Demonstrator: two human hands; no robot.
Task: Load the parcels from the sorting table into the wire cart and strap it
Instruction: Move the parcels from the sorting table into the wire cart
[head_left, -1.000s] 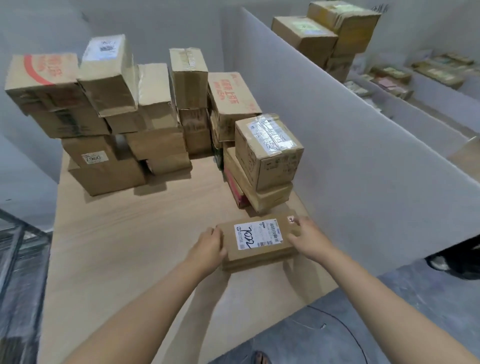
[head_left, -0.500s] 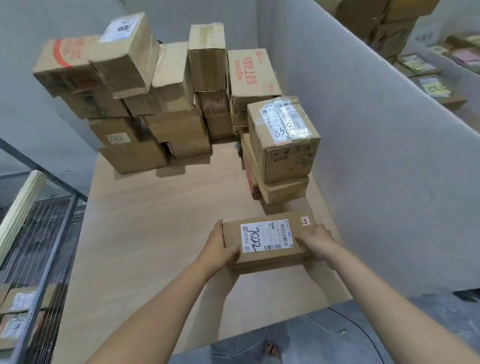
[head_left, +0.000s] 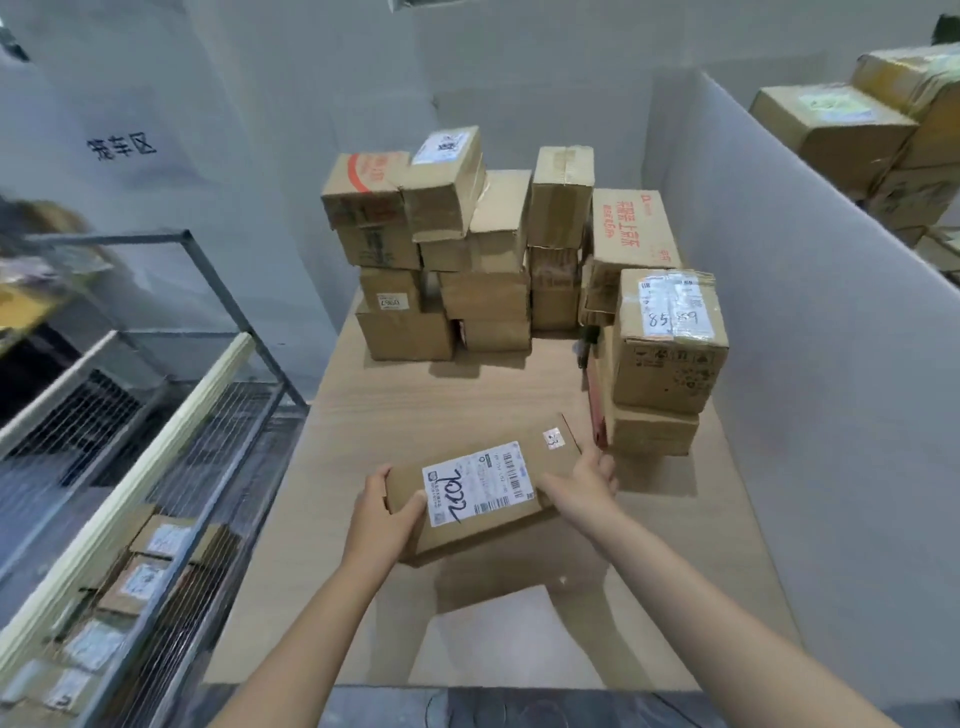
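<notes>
A flat cardboard parcel (head_left: 483, 483) with a white shipping label is held above the wooden sorting table (head_left: 415, 400), tilted with its right end higher. My left hand (head_left: 384, 512) grips its near left end, thumb on top. My right hand (head_left: 584, 486) grips its right end. A stack of cardboard boxes (head_left: 467, 249) stands at the table's far end, and a taller taped box (head_left: 667, 338) sits on flat boxes at the right. The wire cart (head_left: 156, 415) stands left of the table, with several labelled parcels (head_left: 145, 571) lying inside.
A grey partition wall (head_left: 805, 364) runs along the table's right side, with more boxes (head_left: 857, 130) behind it. A pale bar (head_left: 119, 499) lies along the cart's top edge. Grey floor shows below the table's near edge.
The parcel has come up off the table and shifted left, tilting in both hands. My view has swung left, bringing the wire cart into sight.
</notes>
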